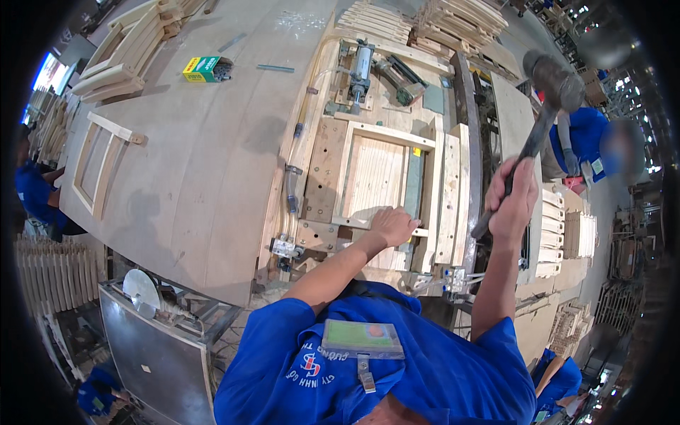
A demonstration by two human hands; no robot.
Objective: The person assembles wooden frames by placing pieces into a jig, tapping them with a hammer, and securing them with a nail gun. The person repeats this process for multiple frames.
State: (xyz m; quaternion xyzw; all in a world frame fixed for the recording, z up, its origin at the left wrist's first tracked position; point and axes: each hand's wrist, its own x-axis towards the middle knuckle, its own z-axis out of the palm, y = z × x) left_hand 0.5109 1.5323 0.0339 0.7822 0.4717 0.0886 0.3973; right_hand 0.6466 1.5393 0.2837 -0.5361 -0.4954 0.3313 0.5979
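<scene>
My right hand [513, 202] is raised at the right, wrapped round the handle of a mallet [558, 83] with a dark, thick head tilted up and away. Below it to the left, a pale wooden frame [389, 134] lies in a clamping jig [322, 177] of boards dotted with holes. My left hand [394, 227] presses on the near rail of that frame, its fingers curled over the wood. Pneumatic cylinders [361, 71] and hoses sit on the far and left sides of the jig.
A green and yellow box [207, 69] of staples stands on the wide table [205, 156] at left, near another wooden frame [106, 159]. A staple gun-like tool [400, 81] lies beyond the jig. Stacked wooden parts [460, 25] rise at the back. Co-workers in blue [584, 134] are at both sides.
</scene>
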